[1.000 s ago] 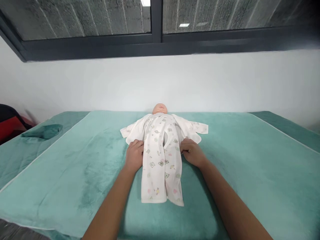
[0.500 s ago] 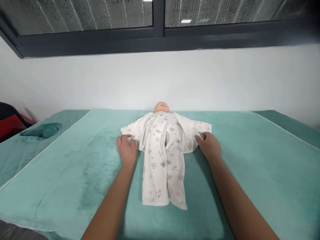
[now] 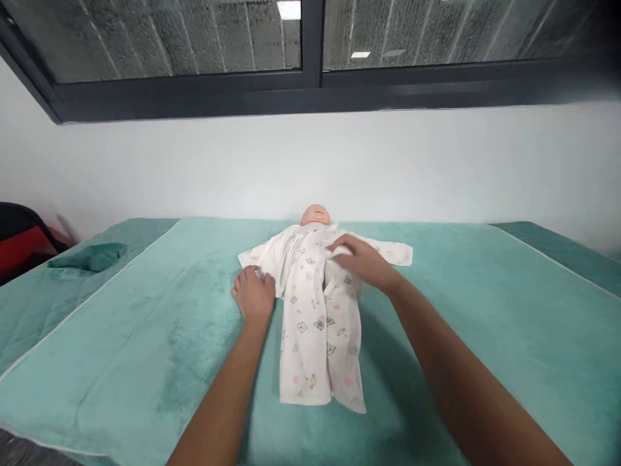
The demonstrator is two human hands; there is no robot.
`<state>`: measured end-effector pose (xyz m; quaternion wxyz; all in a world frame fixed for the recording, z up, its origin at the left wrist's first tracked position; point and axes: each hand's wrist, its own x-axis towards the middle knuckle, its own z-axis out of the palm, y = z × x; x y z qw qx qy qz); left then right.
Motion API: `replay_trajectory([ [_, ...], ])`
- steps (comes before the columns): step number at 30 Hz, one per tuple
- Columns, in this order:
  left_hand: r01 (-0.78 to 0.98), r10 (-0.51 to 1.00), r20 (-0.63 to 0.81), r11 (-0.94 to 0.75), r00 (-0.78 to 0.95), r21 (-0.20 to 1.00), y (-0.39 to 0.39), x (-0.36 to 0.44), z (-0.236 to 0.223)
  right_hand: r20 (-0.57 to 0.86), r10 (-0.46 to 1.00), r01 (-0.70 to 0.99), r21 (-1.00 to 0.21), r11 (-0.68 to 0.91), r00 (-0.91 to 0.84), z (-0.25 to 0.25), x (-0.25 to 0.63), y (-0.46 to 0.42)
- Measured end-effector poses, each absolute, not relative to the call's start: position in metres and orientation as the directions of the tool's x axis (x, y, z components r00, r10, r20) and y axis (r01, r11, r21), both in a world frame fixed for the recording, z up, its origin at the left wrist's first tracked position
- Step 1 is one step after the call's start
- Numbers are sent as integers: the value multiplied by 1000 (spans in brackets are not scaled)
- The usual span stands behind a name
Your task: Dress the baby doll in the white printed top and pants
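White printed-cloth baby garment (image 3: 305, 349), long axis pointing away; lies right of left hand (image 3: 253, 294), fingers parted; upper part under right hand (image 3: 363, 260), grip too blurred to tell.

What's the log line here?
left hand: at baby shirt | right hand: over doll, hold unclear | printed pant legs: on green bedspread

R hand (image 3: 363, 261) blurred & hiding pt of clothes (image 3: 305, 330), doll (image 3: 315, 214) hidden below head, red/blk thing (image 3: 24, 249) cut off at L edge, window (image 3: 311, 84) at top.
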<state>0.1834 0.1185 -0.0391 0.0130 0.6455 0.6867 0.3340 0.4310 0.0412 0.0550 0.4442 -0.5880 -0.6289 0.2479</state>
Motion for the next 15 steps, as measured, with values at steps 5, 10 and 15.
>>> replay_trajectory([
  [5,883,902,396,-36,-173,467,119,183,-39,75,981,601,-781,168,-177,88,420,45],
  [10,892,913,370,-16,-171,452,122,184,-35,214,956,512,-855,85,200,55,415,70],
  [15,877,928,327,-2,-177,481,136,186,-31,461,845,769,-631,99,270,15,388,77],
])
